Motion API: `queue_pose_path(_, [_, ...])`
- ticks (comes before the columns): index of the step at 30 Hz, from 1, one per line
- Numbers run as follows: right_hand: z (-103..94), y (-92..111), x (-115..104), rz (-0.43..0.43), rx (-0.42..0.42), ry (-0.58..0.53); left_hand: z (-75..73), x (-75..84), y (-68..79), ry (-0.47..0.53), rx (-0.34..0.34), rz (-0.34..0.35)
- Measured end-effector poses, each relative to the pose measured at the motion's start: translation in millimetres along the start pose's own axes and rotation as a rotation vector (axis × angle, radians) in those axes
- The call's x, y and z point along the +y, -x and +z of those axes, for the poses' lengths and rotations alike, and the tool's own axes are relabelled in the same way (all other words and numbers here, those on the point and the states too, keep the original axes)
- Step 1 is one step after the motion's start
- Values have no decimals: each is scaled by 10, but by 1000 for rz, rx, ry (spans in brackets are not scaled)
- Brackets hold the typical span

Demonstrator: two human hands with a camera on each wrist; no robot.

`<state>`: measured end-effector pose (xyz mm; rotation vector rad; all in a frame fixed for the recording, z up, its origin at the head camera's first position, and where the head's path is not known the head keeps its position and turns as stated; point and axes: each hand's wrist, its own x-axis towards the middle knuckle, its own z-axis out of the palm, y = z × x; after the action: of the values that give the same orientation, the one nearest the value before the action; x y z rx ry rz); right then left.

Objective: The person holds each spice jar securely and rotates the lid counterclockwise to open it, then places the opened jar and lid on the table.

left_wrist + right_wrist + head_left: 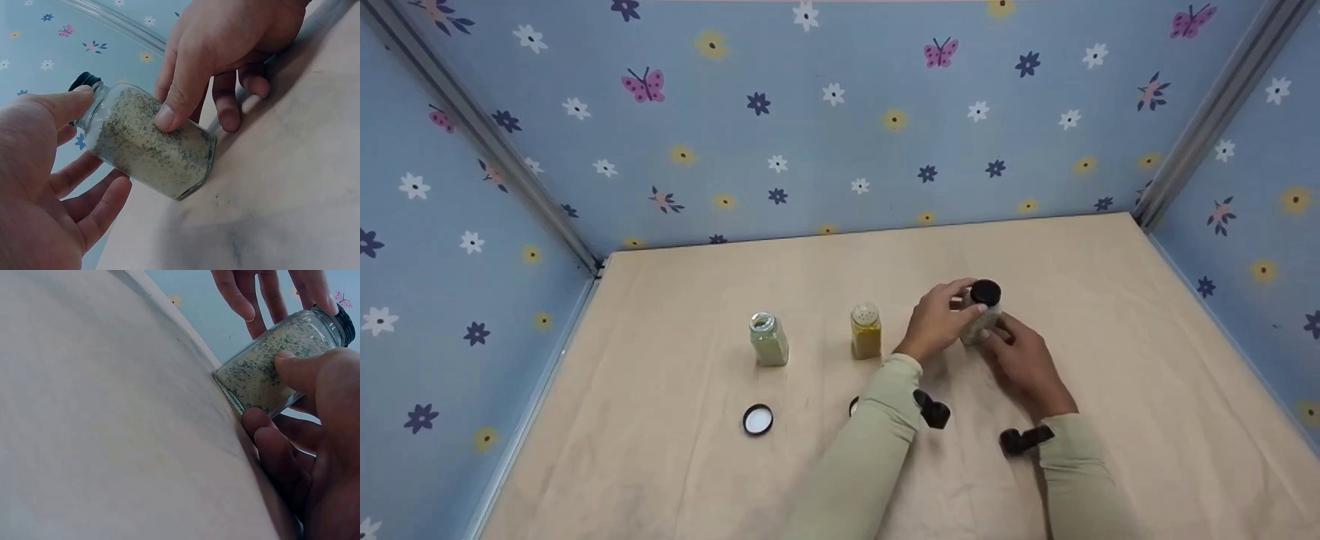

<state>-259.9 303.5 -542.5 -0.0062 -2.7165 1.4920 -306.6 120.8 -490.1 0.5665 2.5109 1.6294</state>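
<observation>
A square glass spice jar (149, 140) holds pale grains mixed with green flakes and wears a black lid (985, 292). My right hand (1027, 364) grips its body, thumb across one face in the right wrist view. Up at the neck, my left hand (936, 319) pinches the lid between thumb and forefinger, its other fingers spread beside the glass. The jar is tilted in both wrist views, its base close over the cloth.
Left of my hands stand a yellow-filled jar (866, 343) with a perforated shaker top and an uncapped jar (771, 350) of pale green contents. A black-rimmed lid (758, 420) lies upturned in front; another lid (853, 406) is mostly behind my left sleeve. Flowered panels (840, 135) enclose the table.
</observation>
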Motion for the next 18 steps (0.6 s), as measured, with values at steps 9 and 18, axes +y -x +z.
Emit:
queue_pose_path(9, [4, -6, -22, 18, 6, -11, -16, -8, 28, 71, 11, -6])
queue_pose_path(18, [5, -1, 2, -32, 19, 8, -14, -25, 47, 108, 27, -5])
